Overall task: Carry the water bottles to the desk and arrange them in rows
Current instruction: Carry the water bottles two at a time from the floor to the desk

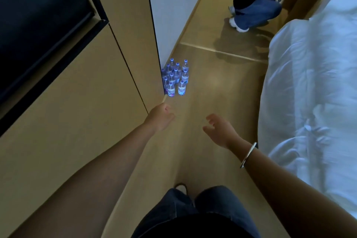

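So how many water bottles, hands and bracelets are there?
Water bottles: 10 that show, packed tight on the floor, so one more may hide
Hands: 2, the left hand and the right hand, both empty
Bracelets: 1, the bracelet on the right wrist
Total: 13

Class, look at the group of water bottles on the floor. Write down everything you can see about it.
The water bottles are small, clear plastic ones with pale caps and labels round their lower bodies. About ten or so stand upright in a tight cluster on the tan floor, pressed against the corner of the wooden cabinet wall. Neither hand touches them: the left hand and right hand are both short of the cluster, holding nothing.
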The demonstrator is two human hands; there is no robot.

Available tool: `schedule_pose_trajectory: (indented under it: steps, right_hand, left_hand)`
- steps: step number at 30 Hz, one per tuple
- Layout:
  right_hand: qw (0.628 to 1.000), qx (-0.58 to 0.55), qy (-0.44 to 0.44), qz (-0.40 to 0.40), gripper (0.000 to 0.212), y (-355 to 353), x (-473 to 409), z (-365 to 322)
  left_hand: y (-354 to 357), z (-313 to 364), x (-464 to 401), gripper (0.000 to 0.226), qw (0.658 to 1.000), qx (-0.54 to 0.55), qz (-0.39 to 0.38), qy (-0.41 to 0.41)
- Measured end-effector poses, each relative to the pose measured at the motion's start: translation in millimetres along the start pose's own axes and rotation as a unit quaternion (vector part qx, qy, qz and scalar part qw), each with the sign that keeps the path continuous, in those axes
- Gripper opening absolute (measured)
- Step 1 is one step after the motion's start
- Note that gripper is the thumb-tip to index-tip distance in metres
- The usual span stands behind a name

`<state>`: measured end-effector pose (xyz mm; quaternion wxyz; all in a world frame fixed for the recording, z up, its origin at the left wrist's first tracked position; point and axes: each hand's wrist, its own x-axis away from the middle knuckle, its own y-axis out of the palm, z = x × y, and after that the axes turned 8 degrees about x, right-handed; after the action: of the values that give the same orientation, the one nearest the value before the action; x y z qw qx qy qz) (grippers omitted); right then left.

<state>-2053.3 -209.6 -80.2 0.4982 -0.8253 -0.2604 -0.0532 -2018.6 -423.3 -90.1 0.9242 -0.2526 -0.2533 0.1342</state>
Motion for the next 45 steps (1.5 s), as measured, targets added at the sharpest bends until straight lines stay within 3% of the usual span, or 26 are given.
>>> schedule_pose_trajectory:
  steps: [4,10,18,24,30,35,39,45]
  right_hand:
    - [1.000,-0.003,0.003,-0.030,0.040,-17,-60,7]
    - [0.997,0.017,-0.010,-0.070,0.044,-59,-169,34]
    - [0.989,0.050,-0.039,-0.137,0.042,-113,-312,63]
    - [0.980,0.081,-0.045,-0.178,0.040,-116,-391,63]
    - [0.964,0.109,-0.018,-0.241,0.038,-94,-464,60]
    - [0.957,0.100,0.005,-0.273,0.017,-50,-525,55]
    - [0.953,0.075,0.039,-0.291,0.031,4,-582,64]
    - [0.960,0.055,0.056,-0.268,0.041,109,-684,99]
  left_hand:
    - [4,15,-51,0.025,1.000,0.008,0.001,-0.014]
    - [23,46,-145,0.045,0.998,0.020,0.008,-0.058]
    - [57,108,-255,0.038,0.993,0.026,0.047,-0.106]
    - [72,125,-323,0.038,0.990,0.047,0.052,-0.125]
    - [86,99,-392,0.044,0.974,0.090,0.034,-0.207]
    - [93,57,-458,0.047,0.954,0.086,0.035,-0.285]
    - [116,10,-519,0.048,0.920,0.138,0.093,-0.356]
    - [170,-78,-612,0.057,0.891,0.163,0.144,-0.399]
